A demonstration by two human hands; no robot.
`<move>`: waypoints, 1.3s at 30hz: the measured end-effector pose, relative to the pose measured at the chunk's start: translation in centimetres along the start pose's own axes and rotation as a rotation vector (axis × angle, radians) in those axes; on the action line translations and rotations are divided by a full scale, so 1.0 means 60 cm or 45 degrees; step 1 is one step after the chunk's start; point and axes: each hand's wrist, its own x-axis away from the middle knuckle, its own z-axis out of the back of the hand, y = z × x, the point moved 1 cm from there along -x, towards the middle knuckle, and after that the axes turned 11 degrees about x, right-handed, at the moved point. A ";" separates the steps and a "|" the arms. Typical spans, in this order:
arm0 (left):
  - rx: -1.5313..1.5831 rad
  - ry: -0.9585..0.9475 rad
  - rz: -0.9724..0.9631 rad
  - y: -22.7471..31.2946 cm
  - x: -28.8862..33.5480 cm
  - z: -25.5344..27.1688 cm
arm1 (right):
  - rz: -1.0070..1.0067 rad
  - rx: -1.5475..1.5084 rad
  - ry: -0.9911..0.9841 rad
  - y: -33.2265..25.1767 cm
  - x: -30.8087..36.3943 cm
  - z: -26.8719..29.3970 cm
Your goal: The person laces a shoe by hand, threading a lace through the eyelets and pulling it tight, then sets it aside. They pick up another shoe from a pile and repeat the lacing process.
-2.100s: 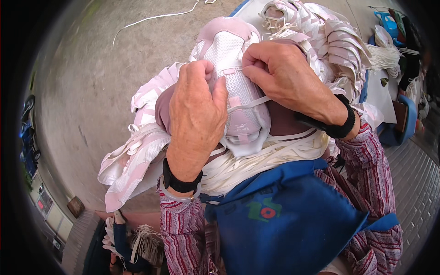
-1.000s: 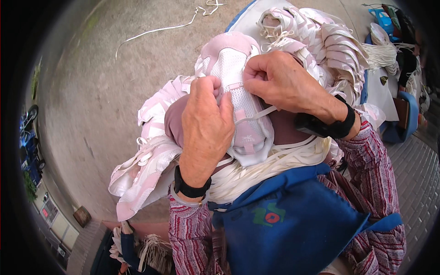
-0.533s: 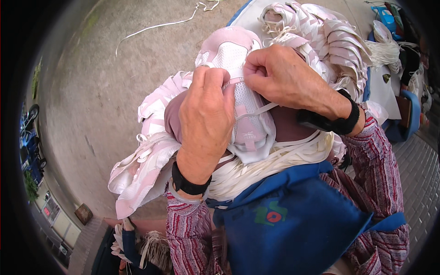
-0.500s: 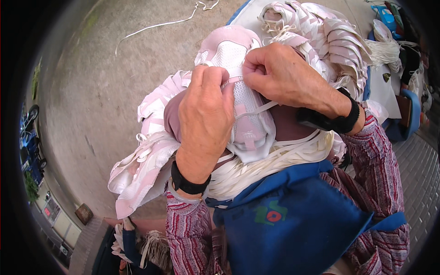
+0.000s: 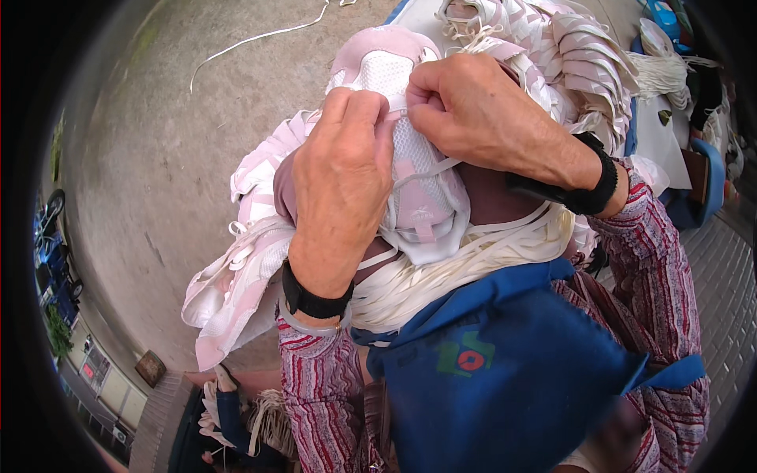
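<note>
A pink and white shoe upper (image 5: 386,75) with a mesh toe and tongue lies over a mauve padded surface (image 5: 497,197) in front of me. My left hand (image 5: 341,181) is closed in a pinch at its left eyelet edge. From the right, my right hand (image 5: 489,114) is closed with thumb and forefinger pressed together over the upper; a white shoelace crosses between the two hands, though my fingers mostly hide their grip. Another stretch of shoelace (image 5: 426,172) runs slantwise over the tongue. Below it, a thick bundle of cream laces (image 5: 465,276) rests across my lap.
More pink and white uppers (image 5: 240,276) hang at the left, and a stacked pile of uppers (image 5: 587,67) sits at the far right. A blue apron (image 5: 505,370) covers my lap. One loose lace (image 5: 252,39) lies on the concrete floor (image 5: 181,158). A blue plastic chair (image 5: 706,185) stands at right.
Both hands appear slightly farther up and left in the picture, as does the upper. Both stay closed at the eyelet area; the lace across the tongue remains.
</note>
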 end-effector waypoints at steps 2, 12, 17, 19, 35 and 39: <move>-0.008 0.010 -0.051 -0.001 0.001 -0.002 | 0.024 -0.001 -0.013 0.004 0.000 0.001; 0.004 -0.022 -0.073 -0.005 0.006 -0.001 | 0.106 0.049 -0.035 -0.005 0.000 0.000; 0.005 -0.005 -0.086 -0.004 0.001 -0.004 | 0.229 0.140 0.128 0.000 0.010 -0.012; 0.022 -0.008 -0.021 -0.003 0.001 -0.002 | 0.270 0.129 0.220 0.002 0.012 -0.023; 0.056 0.005 0.010 -0.005 0.002 -0.002 | 0.154 0.021 0.173 0.004 0.014 -0.011; 0.055 0.000 0.015 -0.005 0.002 -0.003 | 0.240 0.108 0.223 0.007 0.018 -0.017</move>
